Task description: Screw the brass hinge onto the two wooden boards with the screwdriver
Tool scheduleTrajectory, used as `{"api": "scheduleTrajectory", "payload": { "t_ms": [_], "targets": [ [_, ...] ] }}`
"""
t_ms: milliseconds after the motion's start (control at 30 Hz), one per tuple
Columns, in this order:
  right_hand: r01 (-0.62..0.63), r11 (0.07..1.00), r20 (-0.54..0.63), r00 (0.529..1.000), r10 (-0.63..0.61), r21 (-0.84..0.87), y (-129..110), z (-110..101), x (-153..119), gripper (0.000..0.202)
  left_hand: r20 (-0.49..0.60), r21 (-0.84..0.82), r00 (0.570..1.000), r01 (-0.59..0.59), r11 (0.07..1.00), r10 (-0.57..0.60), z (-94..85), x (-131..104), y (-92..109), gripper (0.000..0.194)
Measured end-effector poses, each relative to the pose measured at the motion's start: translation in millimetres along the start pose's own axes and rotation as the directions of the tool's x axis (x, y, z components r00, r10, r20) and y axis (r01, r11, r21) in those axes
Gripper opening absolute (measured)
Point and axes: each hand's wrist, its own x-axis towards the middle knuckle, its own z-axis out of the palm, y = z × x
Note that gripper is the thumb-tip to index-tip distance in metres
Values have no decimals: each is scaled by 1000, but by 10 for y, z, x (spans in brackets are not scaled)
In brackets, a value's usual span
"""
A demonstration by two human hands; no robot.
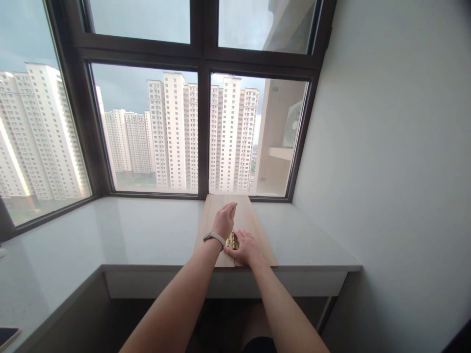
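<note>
My left hand [223,220] is raised over a pale wooden board [253,220], fingers closed on a small gold-coloured piece [233,212] that shows only as a sliver. Lower and to its right, my right hand [248,246] curls around a small gold-and-black patterned object [232,241] on the board, thumb at the near side and fingers at the far side. My hands and left wrist hide much of that object, so its kind is unclear. Whether it is joined to the piece above, I cannot tell. A dark seam runs lengthwise along the board.
The board lies on a white counter [147,230], reaching from the window frame [203,122] to the counter's front edge. A white wall [386,147] bounds the right side. At the lower left, a dark flat item [8,335] lies near the counter's edge.
</note>
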Motion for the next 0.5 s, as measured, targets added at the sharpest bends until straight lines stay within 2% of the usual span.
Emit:
{"api": "scheduleTrajectory", "payload": {
  "t_ms": [267, 500],
  "targets": [
    [-2, 1000, 13, 1000, 2, 0, 7, -16, 4, 97, -9, 63, 999, 51, 997, -51, -44, 7, 18, 26],
    [4, 1000, 3, 1000, -4, 2, -27, -52, -21, 92, 0, 25, 1000, 5, 1000, -5, -18, -5, -25, 33]
  ]
}}
